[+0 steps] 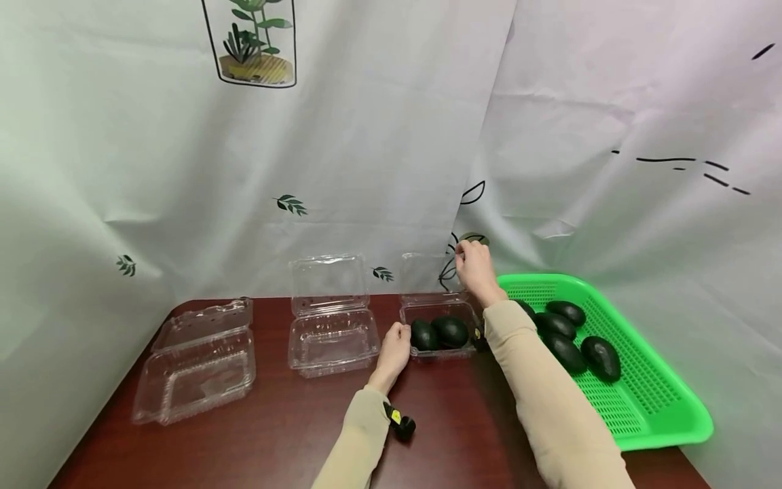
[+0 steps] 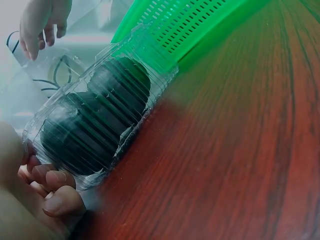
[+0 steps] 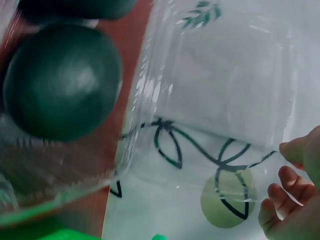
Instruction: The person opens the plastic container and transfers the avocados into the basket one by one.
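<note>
A clear plastic clamshell container stands with its lid raised, holding two dark green avocados. My left hand grips the near left corner of its base; curled fingers show there in the left wrist view. At the raised lid's upper right corner, my right hand pinches the edge between thumb and fingers, as the right wrist view suggests. One avocado appears large in that view, below the lid.
A green plastic basket with several avocados sits on the right of the brown table. Two more clear clamshell containers stand lid-up to the left, one in the middle and one farther left. A patterned white cloth hangs behind.
</note>
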Motion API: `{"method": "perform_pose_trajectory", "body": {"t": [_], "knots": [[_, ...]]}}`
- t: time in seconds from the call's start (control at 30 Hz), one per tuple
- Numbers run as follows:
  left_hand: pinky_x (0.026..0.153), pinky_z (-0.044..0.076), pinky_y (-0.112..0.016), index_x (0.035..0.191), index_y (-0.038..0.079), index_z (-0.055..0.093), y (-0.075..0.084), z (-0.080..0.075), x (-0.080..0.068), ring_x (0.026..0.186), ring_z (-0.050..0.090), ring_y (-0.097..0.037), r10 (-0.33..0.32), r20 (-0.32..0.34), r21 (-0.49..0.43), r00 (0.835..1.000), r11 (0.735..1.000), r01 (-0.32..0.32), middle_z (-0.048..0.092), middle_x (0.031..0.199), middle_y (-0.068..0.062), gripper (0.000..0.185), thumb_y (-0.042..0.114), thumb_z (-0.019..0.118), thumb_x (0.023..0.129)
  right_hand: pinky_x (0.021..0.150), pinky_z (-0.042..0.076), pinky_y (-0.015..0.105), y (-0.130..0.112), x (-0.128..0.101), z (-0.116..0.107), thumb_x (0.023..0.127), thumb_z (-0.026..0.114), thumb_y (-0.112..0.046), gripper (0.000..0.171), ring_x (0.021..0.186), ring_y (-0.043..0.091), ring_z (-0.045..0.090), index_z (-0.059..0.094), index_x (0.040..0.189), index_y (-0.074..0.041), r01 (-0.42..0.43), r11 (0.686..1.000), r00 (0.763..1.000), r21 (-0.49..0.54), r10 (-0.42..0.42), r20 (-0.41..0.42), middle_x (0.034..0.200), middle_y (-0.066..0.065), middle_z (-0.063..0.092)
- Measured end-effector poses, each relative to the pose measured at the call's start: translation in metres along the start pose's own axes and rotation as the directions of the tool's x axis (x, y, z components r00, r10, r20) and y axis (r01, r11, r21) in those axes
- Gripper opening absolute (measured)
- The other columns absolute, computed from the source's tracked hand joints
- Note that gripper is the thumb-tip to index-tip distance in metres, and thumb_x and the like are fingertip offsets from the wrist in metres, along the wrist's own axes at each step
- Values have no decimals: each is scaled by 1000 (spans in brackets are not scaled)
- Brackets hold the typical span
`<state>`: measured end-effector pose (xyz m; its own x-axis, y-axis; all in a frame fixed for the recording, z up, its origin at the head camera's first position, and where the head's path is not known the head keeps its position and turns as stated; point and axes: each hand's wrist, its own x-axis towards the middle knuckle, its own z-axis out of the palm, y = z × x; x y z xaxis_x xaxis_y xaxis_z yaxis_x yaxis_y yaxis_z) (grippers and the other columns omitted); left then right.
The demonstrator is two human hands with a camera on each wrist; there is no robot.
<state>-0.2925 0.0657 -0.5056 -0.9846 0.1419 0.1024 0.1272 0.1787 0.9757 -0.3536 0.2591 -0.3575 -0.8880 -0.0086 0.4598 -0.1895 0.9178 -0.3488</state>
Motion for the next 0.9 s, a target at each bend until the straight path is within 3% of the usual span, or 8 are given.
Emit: {"method": "perform_pose_trajectory", "body": {"t": [0.23, 0.43, 0.7, 0.9], "knots": [[59, 29, -32, 80, 9, 39, 3, 1, -2, 59, 31, -19, -5, 3, -11, 1000, 1000, 5, 33, 68, -3, 30, 23, 38, 108, 90, 40, 50, 1, 13, 4, 100, 53, -8, 18, 110, 40, 46, 61, 115, -1, -26, 998, 998, -51, 29, 61, 112, 20, 54], [59, 28, -31, 79, 9, 39, 3, 3, -3, 59, 31, -18, 4, -7, -2, 1000, 1000, -4, 33, 68, -3, 30, 21, 38, 107, 95, 39, 54, 4, 17, 11, 99, 51, -6, 31, 119, 43, 42, 56, 130, -2, -38, 995, 992, -92, 49, 118, 122, 23, 51], [59, 29, -32, 80, 9, 41, 3, 3, -3, 59, 32, -18, 2, -24, 8, 1000, 1000, -2, 34, 68, -3, 30, 20, 39, 107, 98, 35, 55, 13, 17, 27, 96, 46, -6, 51, 118, 47, 41, 42, 146, -6, -28, 990, 980, -139, 54, 190, 132, 31, 44], [59, 29, -31, 80, 9, 42, 1, 2, 0, 59, 33, -17, 4, -31, 12, 1000, 1000, -4, 35, 67, -3, 29, 20, 39, 107, 98, 34, 60, 13, 15, 35, 95, 45, -6, 63, 119, 49, 40, 26, 155, -14, -58, 991, 967, -120, 85, 239, 131, 33, 39]]}}
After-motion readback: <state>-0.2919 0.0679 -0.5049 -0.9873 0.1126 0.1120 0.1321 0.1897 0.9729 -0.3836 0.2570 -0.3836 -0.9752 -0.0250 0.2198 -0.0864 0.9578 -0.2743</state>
